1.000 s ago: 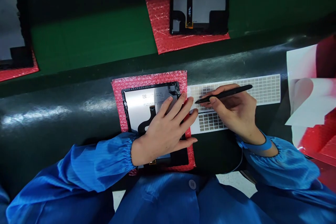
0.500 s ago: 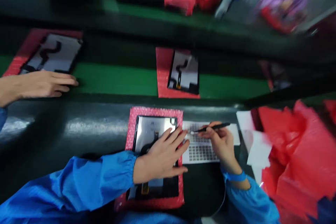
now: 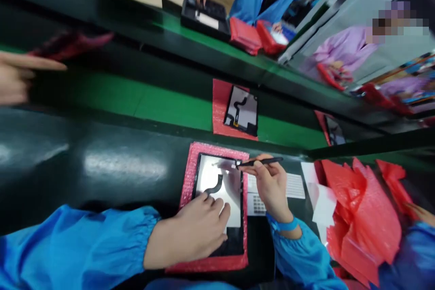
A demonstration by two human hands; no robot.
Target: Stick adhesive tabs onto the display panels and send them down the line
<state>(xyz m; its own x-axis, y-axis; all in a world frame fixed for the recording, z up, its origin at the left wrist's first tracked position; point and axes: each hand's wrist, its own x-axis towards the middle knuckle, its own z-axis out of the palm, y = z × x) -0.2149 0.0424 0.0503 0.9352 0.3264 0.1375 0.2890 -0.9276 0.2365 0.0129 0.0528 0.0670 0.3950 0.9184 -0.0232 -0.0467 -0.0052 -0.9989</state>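
A tablet display panel [image 3: 234, 199], silvery with a black border and a dark curved flex cable [image 3: 215, 186], lies on a pink bubble-wrap bag [image 3: 190, 172]. My left hand [image 3: 193, 229] rests on the panel's lower part, fingers bent and slightly apart, close to the cable's lower end, which it hides. Black tweezers [image 3: 268, 161] are pinched in my right hand [image 3: 272, 186]. Their tip is above the panel's upper right corner, with a small pale piece at it. Partly under my right hand lie sticker sheets [image 3: 295, 186] with rows of small labels.
A green conveyor [image 3: 163, 106] runs behind, carrying another panel [image 3: 243, 108] on a red bag. A co-worker's hand [image 3: 20, 77] reaches in at left. Crumpled red bags [image 3: 367, 217] and white paper [image 3: 322, 204] lie at right. Across the conveyor, a person in blue handles a black tray [image 3: 204, 18].
My right hand has brought the tweezers left from the label sheet to over the panel's corner. My left hand has drawn down and bent its fingers. The view has shifted, showing more people.
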